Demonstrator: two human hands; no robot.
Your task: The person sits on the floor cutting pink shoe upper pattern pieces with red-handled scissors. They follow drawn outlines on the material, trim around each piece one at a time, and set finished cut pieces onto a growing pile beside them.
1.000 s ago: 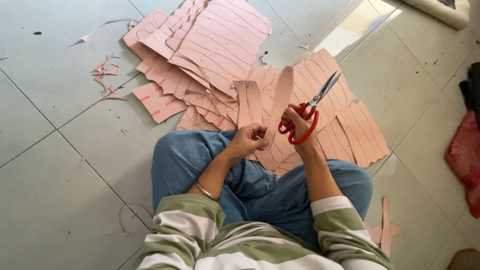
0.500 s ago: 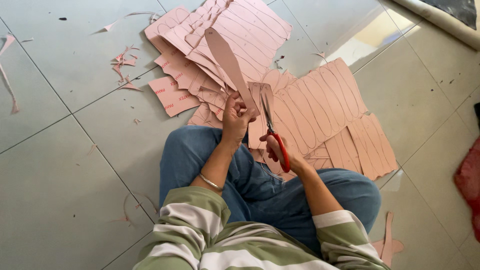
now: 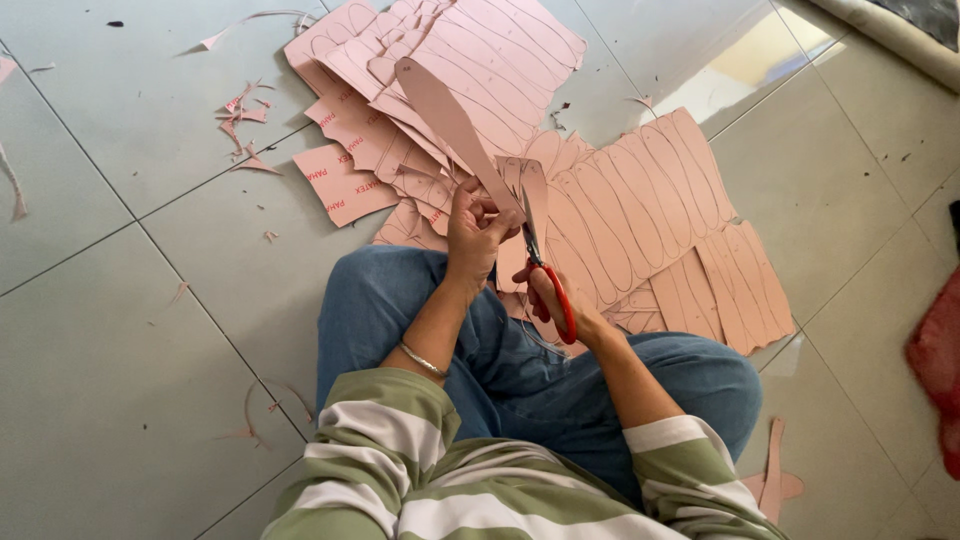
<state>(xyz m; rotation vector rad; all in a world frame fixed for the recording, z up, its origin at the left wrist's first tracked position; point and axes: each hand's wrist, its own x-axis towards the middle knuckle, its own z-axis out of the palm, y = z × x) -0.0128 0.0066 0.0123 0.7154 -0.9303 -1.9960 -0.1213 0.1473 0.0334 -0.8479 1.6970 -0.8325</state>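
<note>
I sit cross-legged on a tiled floor in jeans and a striped top. My left hand (image 3: 476, 232) grips a long pink insole-shaped strip (image 3: 447, 118) that points up and to the left. My right hand (image 3: 549, 299) holds red-handled scissors (image 3: 541, 268), whose blades meet the strip's lower end just right of my left hand. A pile of pink sheets (image 3: 640, 215) marked with traced sole outlines lies in front of my knees.
More pink sheets (image 3: 470, 50) are stacked further out. Thin pink offcuts (image 3: 242, 125) lie on the tiles at the left, a cut piece (image 3: 772, 470) by my right knee. Red cloth (image 3: 938, 370) is at the right edge.
My left hand has raised the pink strip upright in front of me. My right hand has swung the scissors round from the right and brought the blades to the strip's base.
</note>
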